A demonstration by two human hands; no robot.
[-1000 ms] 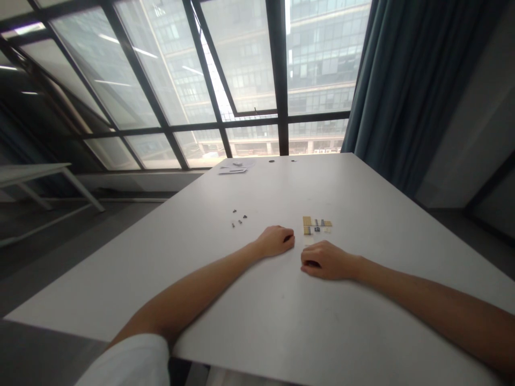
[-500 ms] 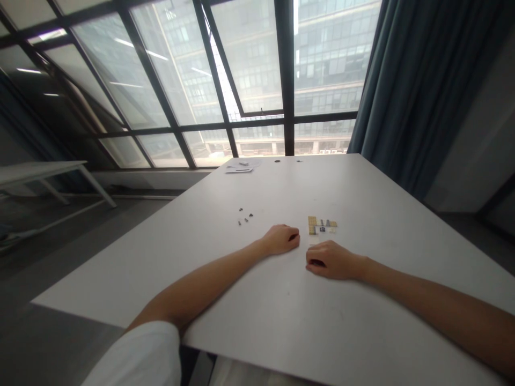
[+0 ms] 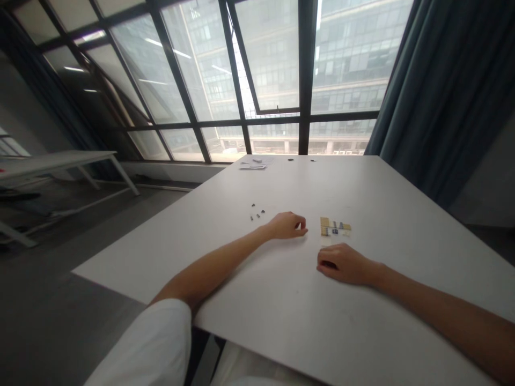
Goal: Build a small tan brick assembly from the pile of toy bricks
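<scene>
My left hand is over the white table, left of a small patch of yellow, white and dark pieces. Its thumb and index finger are bent with a gap between them, and nothing shows in that gap. Nearer to me, just below the patch, my right hand rests on the table with its fingers curled in a loose fist. I can see nothing in it, though the inside of the palm is in shadow. Several tiny dark pieces lie scattered left of my left hand.
Papers lie at the table's far left corner, with a dark round spot along the far edge. Beyond stand tall windows and a blue curtain. Another table is off to the left.
My left thumb and index finger have parted and the hand has moved a little away from my right hand. My right hand keeps its pose. The whole view has shifted slightly.
</scene>
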